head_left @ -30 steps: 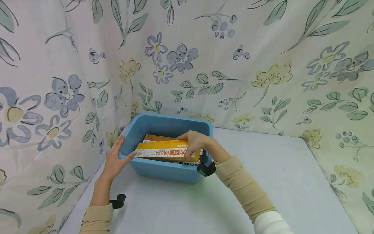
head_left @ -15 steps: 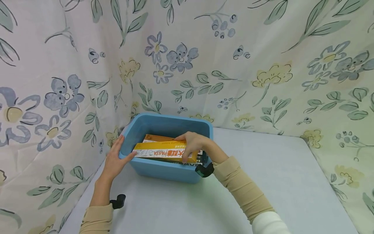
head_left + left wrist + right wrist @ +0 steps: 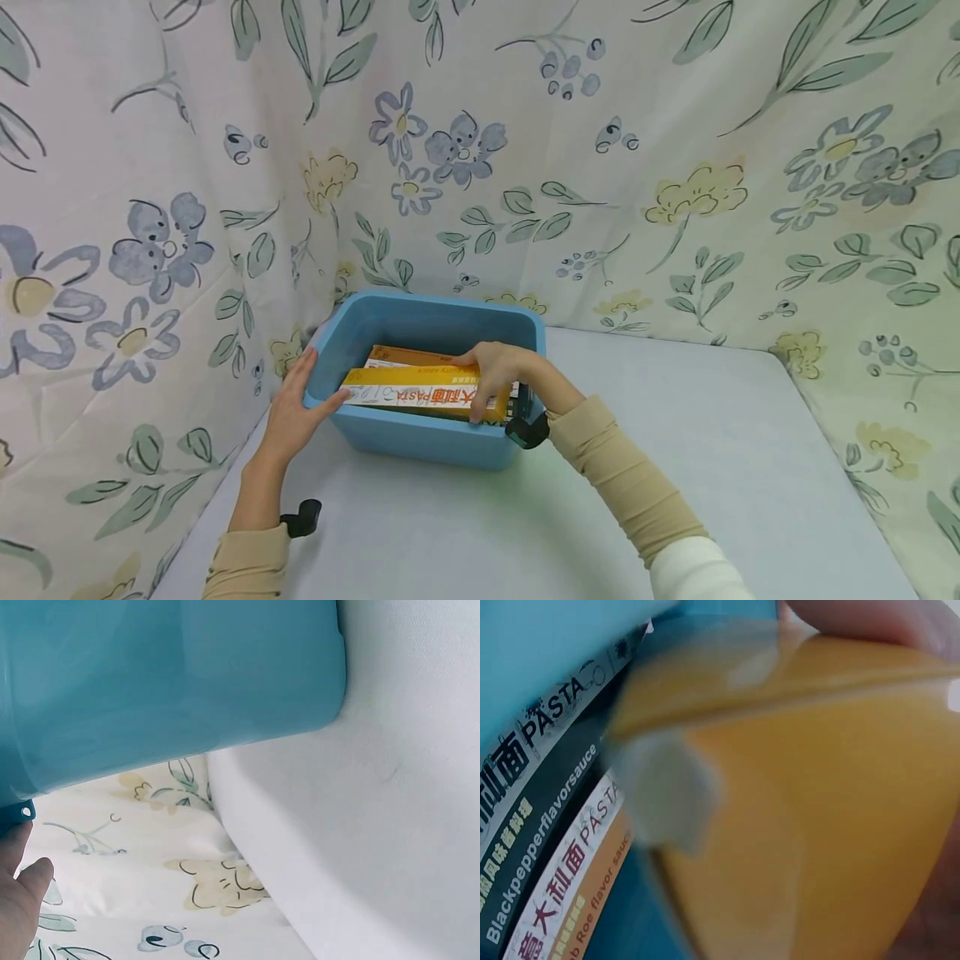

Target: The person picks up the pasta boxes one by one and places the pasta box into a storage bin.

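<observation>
While the right hand [image 3: 501,367] curls its fingers [image 3: 480,398] over the near edge of a yellow pasta box [image 3: 420,392], that box lies inside the blue bin [image 3: 420,442], atop other boxes. The left hand [image 3: 294,408], fingers straight, presses the bin's left wall.

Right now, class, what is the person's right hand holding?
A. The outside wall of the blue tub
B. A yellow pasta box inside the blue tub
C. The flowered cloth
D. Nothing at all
B: the right hand grips the yellow pasta box inside the blue tub.
</observation>
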### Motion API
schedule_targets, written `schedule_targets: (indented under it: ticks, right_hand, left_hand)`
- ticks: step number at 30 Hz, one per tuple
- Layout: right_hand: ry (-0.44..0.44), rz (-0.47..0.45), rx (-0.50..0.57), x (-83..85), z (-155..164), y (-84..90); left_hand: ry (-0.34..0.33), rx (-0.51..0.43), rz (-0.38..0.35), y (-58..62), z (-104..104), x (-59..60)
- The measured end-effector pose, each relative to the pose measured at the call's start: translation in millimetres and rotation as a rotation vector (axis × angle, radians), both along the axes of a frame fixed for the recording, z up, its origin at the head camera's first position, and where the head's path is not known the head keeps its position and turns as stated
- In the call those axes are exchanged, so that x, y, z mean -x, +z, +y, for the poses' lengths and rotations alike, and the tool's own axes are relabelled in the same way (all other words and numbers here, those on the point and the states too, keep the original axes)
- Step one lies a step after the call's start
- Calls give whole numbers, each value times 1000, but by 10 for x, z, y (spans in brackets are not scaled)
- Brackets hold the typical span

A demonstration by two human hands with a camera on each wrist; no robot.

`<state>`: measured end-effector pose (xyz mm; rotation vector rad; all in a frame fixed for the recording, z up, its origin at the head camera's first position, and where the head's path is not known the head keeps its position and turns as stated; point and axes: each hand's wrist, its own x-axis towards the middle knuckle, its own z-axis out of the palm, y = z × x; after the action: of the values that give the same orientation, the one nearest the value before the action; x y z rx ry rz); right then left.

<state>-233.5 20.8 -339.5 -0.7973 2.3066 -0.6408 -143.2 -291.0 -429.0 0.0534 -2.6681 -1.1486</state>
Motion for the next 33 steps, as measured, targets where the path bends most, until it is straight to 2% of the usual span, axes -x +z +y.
schedule_targets:
  ticks: [7,13,17,20,27,30,33]
  right_hand:
    - [-8,46,-142,-18,-7,4]
    - [33,6,-164,-58,63,1]
    - [37,-52,-54,-107,217,-25]
    - [-12,-45,80,-145,396,-45]
    - [-222,33,400,-301,959,-86]
    - [-319,88,456,-407,1224,-134]
    - [-409,146,455,-523,1484,-183]
  left_hand:
    - [-11,-6,17,-13,22,13]
    - [-14,-25,0,-25,51,14]
    - [-17,-21,-12,-39,64,25]
    - [-14,-9,-5,-38,65,32]
    - [-23,14,1,-12,41,31]
    - [-21,22,-7,1,16,16]
    - [-17,24,-19,11,-10,-5]
